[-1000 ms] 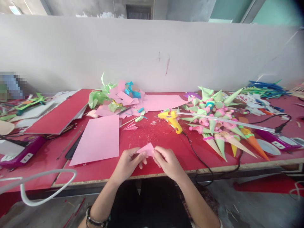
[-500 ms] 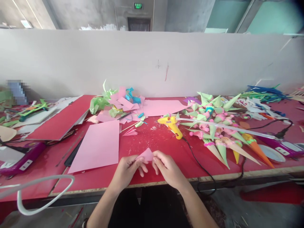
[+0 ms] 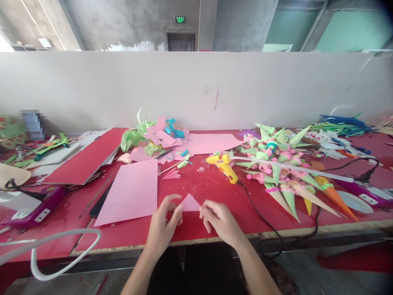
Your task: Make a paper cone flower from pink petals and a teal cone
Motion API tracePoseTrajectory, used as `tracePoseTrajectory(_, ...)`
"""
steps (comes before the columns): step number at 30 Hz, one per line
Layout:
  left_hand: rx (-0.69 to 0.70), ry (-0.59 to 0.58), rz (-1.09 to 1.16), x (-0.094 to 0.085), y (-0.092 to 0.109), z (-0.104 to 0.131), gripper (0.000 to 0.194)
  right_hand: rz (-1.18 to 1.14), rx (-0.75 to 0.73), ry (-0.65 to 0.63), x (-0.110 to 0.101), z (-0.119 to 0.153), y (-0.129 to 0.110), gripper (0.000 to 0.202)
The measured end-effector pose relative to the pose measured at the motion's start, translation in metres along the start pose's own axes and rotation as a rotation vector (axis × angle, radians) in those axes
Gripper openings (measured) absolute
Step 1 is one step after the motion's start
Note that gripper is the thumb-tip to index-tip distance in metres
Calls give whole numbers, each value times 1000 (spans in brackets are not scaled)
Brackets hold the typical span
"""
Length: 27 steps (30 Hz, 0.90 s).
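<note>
A small pink paper triangle points upward over the red table near its front edge. My right hand pinches its right corner between thumb and fingers. On the other side, my left hand is open, index finger and thumb apart, with the thumb tip close beside the left corner; whether it touches is hard to tell. A large sheet of pink paper lies to the left of my hands. Beyond them rest folded pink paper pieces and a yellow glue gun with a long clear glue stick in it.
Many paper cones in green, pink and orange are heaped at the right. Pink and green scraps lie at the back. Purple power strips sit on both sides. The glue gun's black cord hangs over the front edge.
My left hand's fingers have parted and come off the paper's left side. The triangle now shows more fully, still in my right hand's pinch. The view has tilted up slightly.
</note>
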<state>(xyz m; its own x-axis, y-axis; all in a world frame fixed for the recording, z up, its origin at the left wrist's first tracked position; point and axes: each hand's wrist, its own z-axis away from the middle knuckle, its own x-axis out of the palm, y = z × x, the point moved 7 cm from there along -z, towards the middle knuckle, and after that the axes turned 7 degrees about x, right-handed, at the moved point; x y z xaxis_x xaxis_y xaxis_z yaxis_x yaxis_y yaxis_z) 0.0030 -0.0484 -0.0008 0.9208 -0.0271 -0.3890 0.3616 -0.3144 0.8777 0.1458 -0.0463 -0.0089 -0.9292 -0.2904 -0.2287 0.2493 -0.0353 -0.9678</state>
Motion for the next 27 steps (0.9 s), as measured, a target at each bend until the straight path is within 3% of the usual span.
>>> tracePoseTrajectory(4,40,113,-136,-26,-3,10,33,5,-11,39,0,-1,1,31)
tracePoseTrajectory(8,227,220,-533,-79,-3,9,40,62,-20,143,-2,-2,5,34)
tracePoseTrajectory(10,257,160,-778,-101,-14,4,54,75,-20,181,-4,-3,7,34)
tracePoseTrajectory(12,189,29,-975,-115,-33,-2,67,74,-20,187,-3,-3,8,34)
tracePoseTrajectory(15,61,-150,-1056,-125,-60,-5,72,59,-12,162,-1,-4,7,32)
tracePoseTrajectory(19,-10,-268,-1079,-124,-72,-3,77,46,-8,141,0,-9,3,32)
tracePoseTrajectory(24,88,-181,-1059,-131,-69,3,79,103,-81,251,-10,-17,-4,25)
tracePoseTrajectory(27,132,-181,-1047,-135,-71,6,75,189,-120,318,-14,-16,-1,35)
